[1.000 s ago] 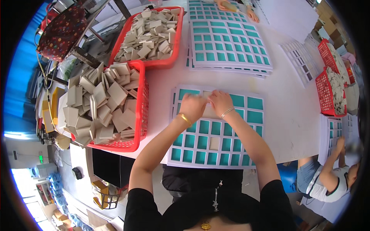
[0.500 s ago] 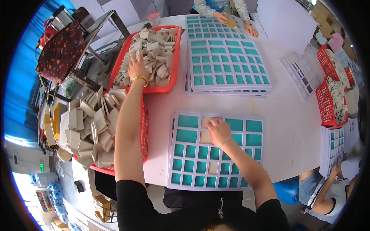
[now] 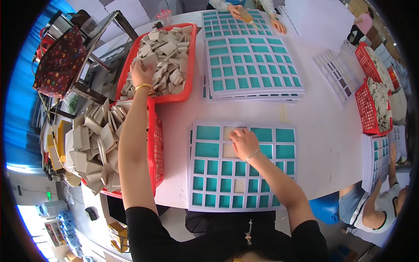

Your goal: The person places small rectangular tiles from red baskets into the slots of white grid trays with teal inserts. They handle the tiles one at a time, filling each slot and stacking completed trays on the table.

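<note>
My left hand (image 3: pixel 142 75) reaches into the far red basket (image 3: pixel 187 85), which is heaped with beige flat tiles (image 3: pixel 168 48). Its fingers are drawn in around a pale tile (image 3: pixel 150 60), partly hidden by the hand. My right hand (image 3: pixel 245 143) is over the white grid panel (image 3: pixel 198 209) with teal cells. Its fingers are bent together, their tips on a beige tile (image 3: pixel 227 132) in a top-row cell; the palm hides what lies under it. Below sits another tile (image 3: pixel 229 151) in its cell, and one more tile (image 3: pixel 239 185) lies lower in the grid.
A nearer red basket (image 3: pixel 158 153) of larger tiles stands beside my left forearm. Beyond the panel lie stacked grid panels (image 3: pixel 255 93). Across the table, a co-worker's hand (image 3: pixel 235 11) holds a bottle (image 3: pixel 245 16). More red baskets (image 3: pixel 365 105) and another person (image 3: pixel 373 214) are at the right.
My left hand has shifted slightly within the basket, its spread fingers now drawn in around a tile. My right hand stays at the same cell. The whole view has shifted a little.
</note>
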`<act>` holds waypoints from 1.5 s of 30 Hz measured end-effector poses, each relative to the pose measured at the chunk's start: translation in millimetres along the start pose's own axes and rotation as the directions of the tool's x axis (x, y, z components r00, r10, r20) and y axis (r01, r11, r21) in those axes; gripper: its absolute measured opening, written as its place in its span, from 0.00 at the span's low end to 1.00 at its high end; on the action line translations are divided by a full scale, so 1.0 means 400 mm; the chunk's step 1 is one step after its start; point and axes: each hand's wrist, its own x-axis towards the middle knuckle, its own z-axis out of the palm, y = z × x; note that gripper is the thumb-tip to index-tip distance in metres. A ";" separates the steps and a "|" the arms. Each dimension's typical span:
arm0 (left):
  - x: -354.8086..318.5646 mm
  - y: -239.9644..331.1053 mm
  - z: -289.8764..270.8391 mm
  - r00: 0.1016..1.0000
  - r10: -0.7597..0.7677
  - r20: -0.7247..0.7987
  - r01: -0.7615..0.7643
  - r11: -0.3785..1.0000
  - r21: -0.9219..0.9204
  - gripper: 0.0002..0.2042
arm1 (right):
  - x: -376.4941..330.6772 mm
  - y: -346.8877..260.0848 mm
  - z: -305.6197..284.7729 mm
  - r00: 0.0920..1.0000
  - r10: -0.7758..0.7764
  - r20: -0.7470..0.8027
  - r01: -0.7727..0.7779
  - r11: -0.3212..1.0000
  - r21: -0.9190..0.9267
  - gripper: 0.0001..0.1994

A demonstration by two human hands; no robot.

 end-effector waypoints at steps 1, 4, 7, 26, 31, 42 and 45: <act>0.008 -0.028 0.002 0.999 -0.029 -0.039 0.025 0.996 -0.091 0.16 | 0.001 -0.002 0.003 1.000 -0.009 -0.006 0.009 1.000 0.003 0.13; 0.007 -0.015 -0.010 0.925 -0.342 0.164 0.380 0.826 -0.417 0.13 | 0.000 0.007 0.012 0.999 -0.022 -0.025 0.022 1.000 -0.006 0.12; -0.032 0.039 -0.032 0.759 -0.332 0.560 0.651 0.363 -0.667 0.10 | 0.007 0.026 0.020 1.000 -0.025 -0.015 0.026 0.997 0.070 0.12; -0.655 0.419 -0.282 0.240 -0.096 0.966 0.931 -0.260 -0.257 0.07 | -0.112 -0.033 -0.115 0.958 0.265 -0.106 -0.119 0.708 0.697 0.09; -0.790 0.299 -0.318 0.187 -0.075 0.980 0.965 -0.174 -0.197 0.08 | -0.204 -0.016 -0.058 0.962 0.263 0.078 -0.228 0.606 0.762 0.07; -0.867 0.302 -0.307 0.377 -0.152 0.913 0.915 0.212 -0.343 0.11 | -0.210 0.002 -0.027 0.993 0.106 -0.056 -0.061 0.850 0.524 0.07; -0.871 0.325 -0.303 0.420 -0.176 0.890 0.889 0.278 -0.364 0.11 | -0.215 -0.030 -0.045 0.970 -0.004 -0.241 0.048 0.983 0.178 0.10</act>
